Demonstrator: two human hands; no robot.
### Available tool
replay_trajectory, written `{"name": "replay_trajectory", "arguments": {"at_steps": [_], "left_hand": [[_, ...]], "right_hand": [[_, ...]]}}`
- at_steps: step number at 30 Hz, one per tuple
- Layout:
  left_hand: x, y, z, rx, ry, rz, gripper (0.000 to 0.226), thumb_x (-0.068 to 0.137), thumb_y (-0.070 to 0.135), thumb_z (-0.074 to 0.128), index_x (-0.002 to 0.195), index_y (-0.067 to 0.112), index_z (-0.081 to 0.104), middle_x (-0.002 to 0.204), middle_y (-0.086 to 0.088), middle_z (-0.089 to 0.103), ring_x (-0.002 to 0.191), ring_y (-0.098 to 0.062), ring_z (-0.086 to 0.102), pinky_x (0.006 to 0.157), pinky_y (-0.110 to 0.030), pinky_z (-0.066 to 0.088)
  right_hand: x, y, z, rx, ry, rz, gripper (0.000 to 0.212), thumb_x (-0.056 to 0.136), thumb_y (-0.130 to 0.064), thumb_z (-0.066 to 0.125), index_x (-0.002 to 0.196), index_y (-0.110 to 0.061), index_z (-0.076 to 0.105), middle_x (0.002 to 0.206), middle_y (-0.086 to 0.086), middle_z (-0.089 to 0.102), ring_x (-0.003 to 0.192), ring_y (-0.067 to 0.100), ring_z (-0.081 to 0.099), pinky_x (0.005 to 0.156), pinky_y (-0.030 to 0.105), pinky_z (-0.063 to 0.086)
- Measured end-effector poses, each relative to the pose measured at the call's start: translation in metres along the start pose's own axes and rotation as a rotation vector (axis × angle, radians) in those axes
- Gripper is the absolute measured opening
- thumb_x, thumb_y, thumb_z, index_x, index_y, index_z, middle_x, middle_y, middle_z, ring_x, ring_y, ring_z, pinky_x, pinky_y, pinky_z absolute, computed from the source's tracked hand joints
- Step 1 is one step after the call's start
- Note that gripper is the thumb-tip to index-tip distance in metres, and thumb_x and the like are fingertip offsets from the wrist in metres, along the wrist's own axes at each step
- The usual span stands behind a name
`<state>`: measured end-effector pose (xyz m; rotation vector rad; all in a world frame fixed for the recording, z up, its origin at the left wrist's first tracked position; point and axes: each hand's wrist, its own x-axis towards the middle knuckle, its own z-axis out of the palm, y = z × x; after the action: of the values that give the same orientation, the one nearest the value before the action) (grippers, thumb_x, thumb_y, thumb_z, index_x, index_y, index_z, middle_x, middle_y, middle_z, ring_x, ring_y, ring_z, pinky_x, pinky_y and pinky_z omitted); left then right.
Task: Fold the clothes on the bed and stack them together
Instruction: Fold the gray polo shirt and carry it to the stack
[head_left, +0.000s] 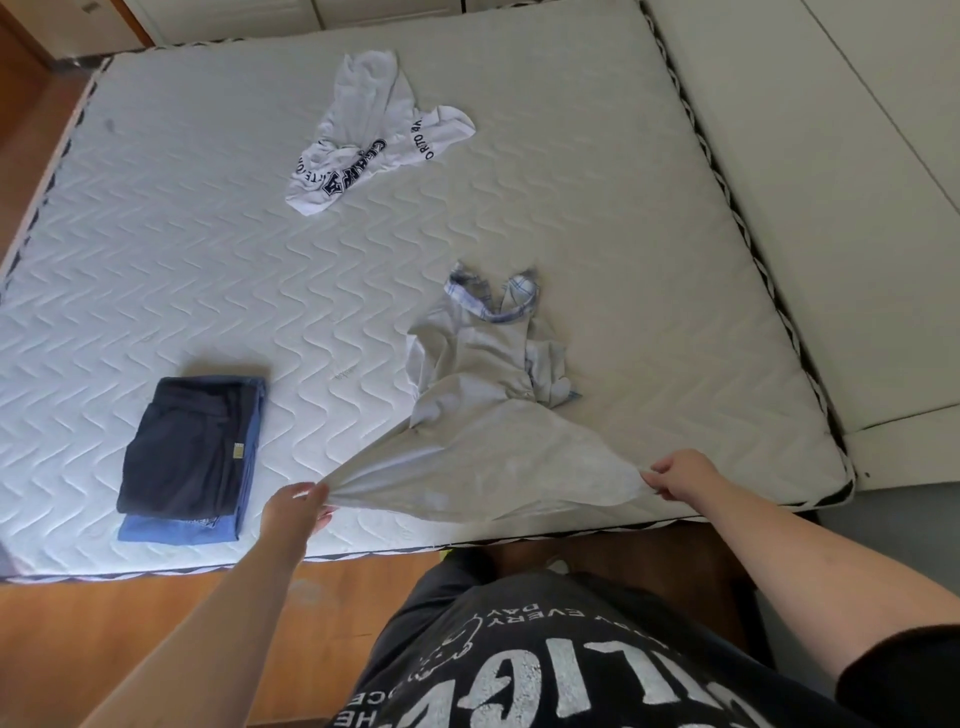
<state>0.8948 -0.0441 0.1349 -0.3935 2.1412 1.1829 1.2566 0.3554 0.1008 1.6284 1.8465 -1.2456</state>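
I am holding the grey shirt (488, 415) by its hem, one corner in each of my hands. My left hand (291, 512) pinches the left corner, fingers curled round a gathered bit of cloth, and my right hand (680, 475) pinches the right corner the same way. The hem is stretched between them, near the foot edge of the bed (675, 291).

The shirt's long axis runs straight away from me, from the hem at my hands up to the plaid-lined collar (493, 296) at the far end. The lower part fans out fairly flat, but the upper body is bunched, and one sleeve is crumpled on the right side. So I judge the next move has to act along that axis: spreading the cloth flat before any fold goes in. Both hands are about equally near the shirt.

The folded stack (192, 457), a dark navy piece on top of a blue one, lies to my left, closer to my left hand. The white printed T-shirt (374, 140) lies crumpled well beyond, further up the bed, not yet folded.
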Motion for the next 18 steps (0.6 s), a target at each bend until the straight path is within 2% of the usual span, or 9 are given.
{"name": "replay_trajectory", "arguments": {"at_steps": [1,3,5,7,10,11,13,14,18], "left_hand": [[0.003,-0.001,-0.002,0.026,-0.011,-0.027,0.028,0.096,0.013,0.063,0.117,-0.005,0.057,0.101,-0.025,0.068,0.082,-0.029,0.070,0.080,-0.035,0.059],[0.009,0.000,-0.002,0.042,-0.019,-0.073,0.024,0.099,0.016,0.058,0.112,-0.004,0.059,0.094,-0.023,0.069,0.081,-0.027,0.070,0.071,-0.033,0.060],[0.014,0.004,0.000,0.033,-0.004,-0.093,0.024,0.101,0.020,0.055,0.110,-0.002,0.059,0.090,-0.021,0.069,0.080,-0.026,0.069,0.074,-0.036,0.057],[0.023,0.016,0.004,0.005,-0.010,-0.103,0.027,0.102,0.022,0.052,0.110,-0.003,0.057,0.092,-0.021,0.067,0.079,-0.025,0.067,0.070,-0.034,0.055],[0.043,0.053,0.009,-0.100,-0.023,-0.128,0.026,0.103,0.022,0.050,0.109,-0.003,0.055,0.092,-0.021,0.065,0.075,-0.023,0.065,0.056,-0.027,0.059],[0.050,0.073,0.011,-0.144,-0.028,-0.128,0.023,0.103,0.020,0.050,0.107,-0.002,0.055,0.088,-0.020,0.065,0.074,-0.022,0.065,0.053,-0.024,0.059],[0.061,0.122,0.016,-0.229,-0.066,-0.101,0.016,0.102,0.015,0.052,0.102,0.000,0.057,0.085,-0.017,0.066,0.075,-0.021,0.065,0.052,-0.021,0.058],[0.066,0.150,0.019,-0.258,-0.093,-0.074,0.013,0.101,0.012,0.053,0.098,0.001,0.059,0.084,-0.014,0.066,0.075,-0.019,0.065,0.053,-0.020,0.058],[0.091,0.275,0.030,-0.301,-0.182,0.055,0.014,0.098,0.009,0.058,0.086,0.002,0.062,0.064,-0.009,0.071,0.056,-0.014,0.069,0.057,-0.022,0.059]], "right_hand": [[0.000,0.000,0.003,-0.021,-0.036,0.031,0.033,0.090,-0.029,0.069,0.089,0.004,0.074,0.072,0.015,0.068,0.085,0.039,0.070,0.085,0.042,0.054],[-0.005,-0.005,0.007,0.118,-0.043,0.120,0.032,0.094,-0.025,0.065,0.076,0.003,0.067,0.064,0.012,0.061,0.072,0.032,0.067,0.072,0.037,0.055],[-0.008,-0.011,0.012,0.341,-0.003,0.204,0.028,0.098,-0.024,0.059,0.084,0.000,0.061,0.068,0.010,0.059,0.064,0.020,0.061,0.060,0.030,0.051],[-0.010,-0.025,0.015,0.618,0.018,0.261,0.024,0.101,-0.025,0.052,0.104,-0.001,0.057,0.080,0.010,0.061,0.071,0.019,0.061,0.064,0.030,0.050],[-0.008,-0.068,0.010,1.047,0.076,0.284,0.020,0.103,-0.019,0.047,0.103,0.000,0.051,0.086,0.017,0.059,0.078,0.026,0.060,0.083,0.039,0.052],[-0.007,-0.090,0.004,1.120,0.088,0.265,0.019,0.103,-0.017,0.047,0.100,0.001,0.051,0.084,0.019,0.061,0.076,0.026,0.062,0.085,0.038,0.053],[-0.001,-0.139,-0.013,1.183,0.102,0.172,0.014,0.103,-0.014,0.045,0.100,-0.002,0.051,0.075,0.016,0.068,0.067,0.021,0.069,0.072,0.031,0.059],[0.003,-0.165,-0.026,1.190,0.111,0.111,0.012,0.103,-0.013,0.044,0.104,-0.004,0.051,0.077,0.013,0.070,0.068,0.018,0.070,0.068,0.028,0.060],[0.018,-0.258,-0.094,1.100,0.186,-0.134,0.030,0.102,-0.012,0.045,0.130,-0.002,0.046,0.118,0.017,0.060,0.086,0.016,0.065,0.085,0.027,0.057]]}}
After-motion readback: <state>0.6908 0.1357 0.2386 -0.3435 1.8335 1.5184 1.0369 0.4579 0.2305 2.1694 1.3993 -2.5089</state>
